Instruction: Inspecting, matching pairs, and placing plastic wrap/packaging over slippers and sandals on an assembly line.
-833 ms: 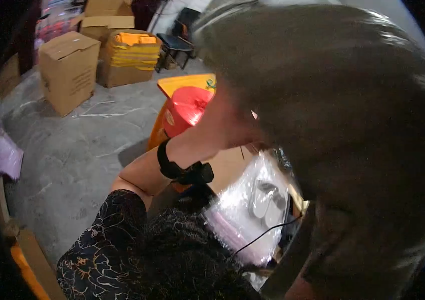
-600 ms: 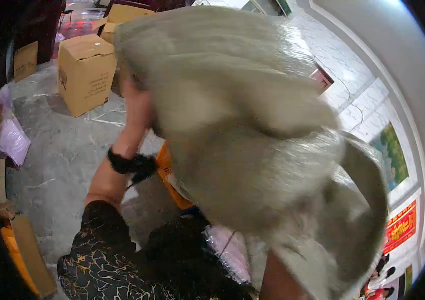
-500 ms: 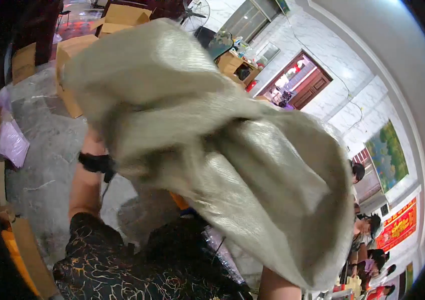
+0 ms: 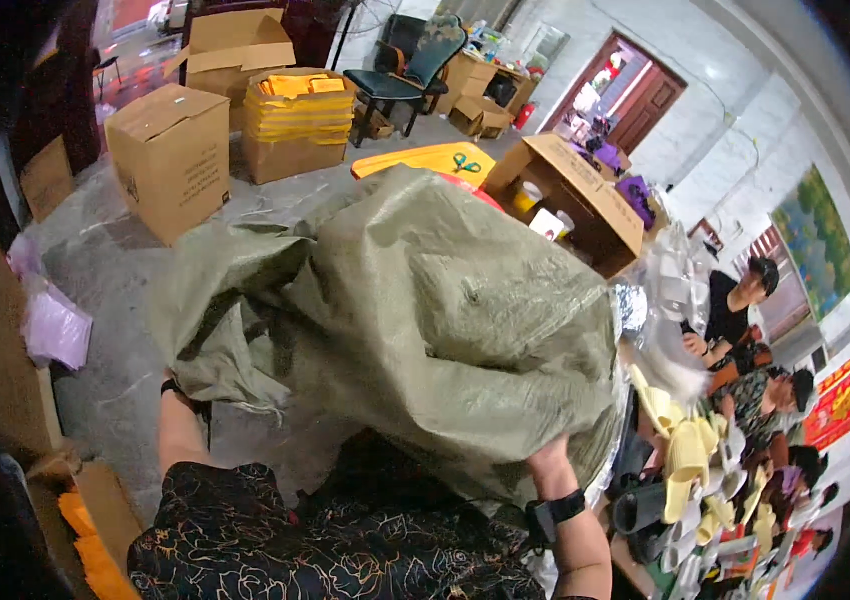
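A large grey-green woven sack [image 4: 465, 290] spreads crumpled before me, its folds wide across the middle of the view. My right hand [image 4: 551, 462] grips its near edge at the right, the fingertips tucked out of sight in the material. On the left side my left forearm [image 4: 183, 435] reaches up to the sack. Folds hide that hand's fingers, but the sack bunches where they are.
Cardboard boxes [image 4: 170, 160] stand at the far left, one full of yellow packets [image 4: 300, 85]. Green-handled scissors [image 4: 465, 162] lie on a yellow surface beyond the sack. Pale yellow slippers [image 4: 690, 455] pile at the right, where several people [image 4: 735, 300] sit. A lilac package [image 4: 57, 325] lies left.
The sack has come down from high in front of me and spread lower. Boxes, scissors and the slipper pile behind it now show. My right hand has come into sight.
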The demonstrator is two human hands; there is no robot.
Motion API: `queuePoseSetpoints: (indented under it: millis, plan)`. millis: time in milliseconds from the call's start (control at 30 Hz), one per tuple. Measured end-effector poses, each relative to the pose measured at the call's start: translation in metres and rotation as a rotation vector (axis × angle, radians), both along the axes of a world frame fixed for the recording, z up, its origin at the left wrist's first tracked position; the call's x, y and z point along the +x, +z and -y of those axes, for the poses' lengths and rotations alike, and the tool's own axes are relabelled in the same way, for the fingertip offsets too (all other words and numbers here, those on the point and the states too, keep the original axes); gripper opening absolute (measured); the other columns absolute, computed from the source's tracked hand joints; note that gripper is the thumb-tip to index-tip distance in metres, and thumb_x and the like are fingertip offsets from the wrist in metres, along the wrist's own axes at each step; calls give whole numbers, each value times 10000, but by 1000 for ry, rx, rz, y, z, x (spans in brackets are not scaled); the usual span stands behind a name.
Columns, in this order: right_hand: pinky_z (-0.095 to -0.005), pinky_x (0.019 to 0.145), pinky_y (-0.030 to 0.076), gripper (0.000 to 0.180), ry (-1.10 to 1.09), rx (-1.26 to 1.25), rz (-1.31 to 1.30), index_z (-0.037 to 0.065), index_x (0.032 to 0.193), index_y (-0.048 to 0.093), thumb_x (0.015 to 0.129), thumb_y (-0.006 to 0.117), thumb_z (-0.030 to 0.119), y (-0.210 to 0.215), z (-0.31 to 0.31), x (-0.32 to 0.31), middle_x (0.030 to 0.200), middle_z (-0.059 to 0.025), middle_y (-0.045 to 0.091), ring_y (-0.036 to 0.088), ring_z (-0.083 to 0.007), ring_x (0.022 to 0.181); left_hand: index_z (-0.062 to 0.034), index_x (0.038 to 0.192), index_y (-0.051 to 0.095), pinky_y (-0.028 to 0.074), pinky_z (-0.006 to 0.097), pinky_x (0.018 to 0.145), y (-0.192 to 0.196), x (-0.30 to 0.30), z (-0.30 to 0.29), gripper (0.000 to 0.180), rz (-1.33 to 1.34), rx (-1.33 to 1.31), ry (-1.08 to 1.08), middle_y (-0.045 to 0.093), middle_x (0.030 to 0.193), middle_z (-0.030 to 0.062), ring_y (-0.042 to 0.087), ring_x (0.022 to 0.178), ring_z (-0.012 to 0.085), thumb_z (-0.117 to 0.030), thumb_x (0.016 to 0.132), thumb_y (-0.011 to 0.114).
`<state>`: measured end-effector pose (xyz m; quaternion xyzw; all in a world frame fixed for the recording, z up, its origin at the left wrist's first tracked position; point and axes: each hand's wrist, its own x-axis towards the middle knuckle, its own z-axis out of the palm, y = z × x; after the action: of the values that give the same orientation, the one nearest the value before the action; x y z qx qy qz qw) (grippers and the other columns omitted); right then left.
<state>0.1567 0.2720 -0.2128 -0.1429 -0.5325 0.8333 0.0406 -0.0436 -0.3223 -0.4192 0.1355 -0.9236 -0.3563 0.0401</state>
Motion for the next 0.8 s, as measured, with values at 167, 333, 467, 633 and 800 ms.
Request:
queuePoseSetpoints:
  millis: [167,333,467,633,800]
  plan:
    - [-491,1154,256,760,-30,-579,-100,74,1398,458,919,387,661,38,7,-9,1443,-119,462,408,-329,1334,-57,1126,673,532,402,822,-3,-24,70,364,263,-453,106,681,1071,181,654,1008,364,-284,844,637]
    - [-490,1147,257,836,-59,-613,-137,87,1400,463,863,442,727,39,-2,-8,1439,-117,472,408,-319,1332,-45,1021,684,529,433,816,203,-43,-101,236,-205,-585,32,689,1047,175,653,1016,343,-172,909,519]
    - [-476,1148,252,862,-15,-509,-137,94,1424,432,862,425,748,37,18,-14,1453,-99,461,396,-310,1347,-20,1322,533,475,406,968,290,8,-245,628,-528,359,-750,597,1279,194,581,1164,352,-365,831,720]
    - [-478,1158,223,939,161,-251,-56,65,1502,294,866,394,749,17,59,3,1532,-117,352,321,-300,1405,-61,1509,210,456,453,1005,246,15,-391,925,-663,-11,-716,408,1444,279,500,1246,431,-282,781,737]
    - [-381,1111,316,648,1005,429,17,4,1360,516,888,643,430,64,57,52,1391,-178,521,459,-269,1316,-80,1221,618,494,454,901,225,-34,-370,578,-550,349,-702,635,1141,236,604,1054,428,68,677,488]
